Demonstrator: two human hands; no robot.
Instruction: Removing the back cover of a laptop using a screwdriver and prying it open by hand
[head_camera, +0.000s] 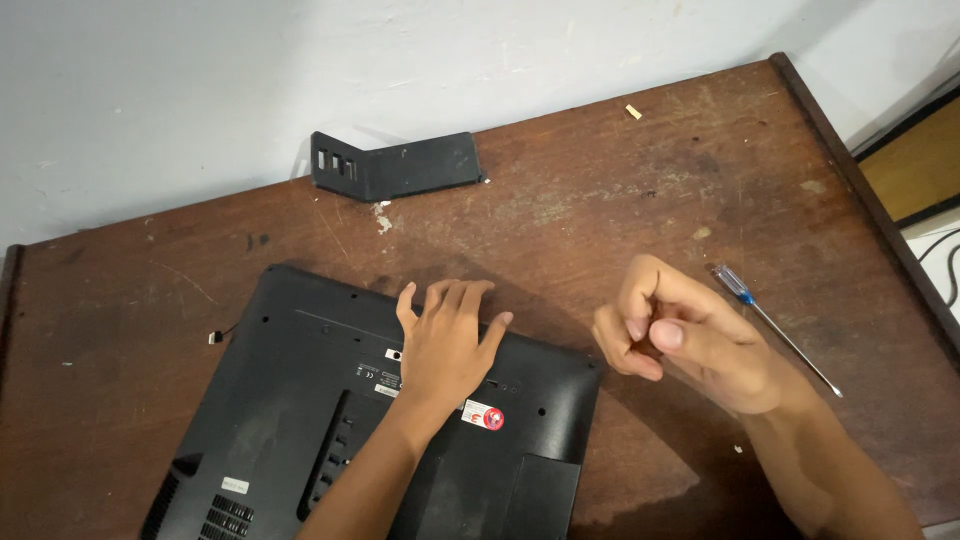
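Monitor back cover (300, 420), black plastic, lying rear side up near the front edge of a worn wooden table (620, 170), tilted so its top edge runs from upper left to lower right. Matte and dusty, with rounded corners, small screw holes along the edges, vent slots (225, 518) at the lower left, a long recessed slot (325, 460) down the middle, pale labels near the centre and a round red sticker (492, 418) beside a white label. Left hand (445, 345) spread flat, palm down on the upper middle of the cover, fingers released and reaching just past its top edge, grasping nothing. Right hand (680, 335) raised above the table to the right of the cover, fingers curled inward with thumb pressed against fingertips in a loose pinch; cannot tell whether anything small sits inside. Just right of that hand, a slim screwdriver (775, 330) with a blue and clear handle, lying untouched on the wood, shaft pointing to the lower right. Farther back against the wall, a bent black bracket (395, 165) with three rectangular cut-outs. No containers anywhere. Table dark brown, scratched and stained, flecked with pale chips and crumbs. Behind it a plain white wall (200, 80); at the far right, a strip of floor (925, 165) past the table edge.
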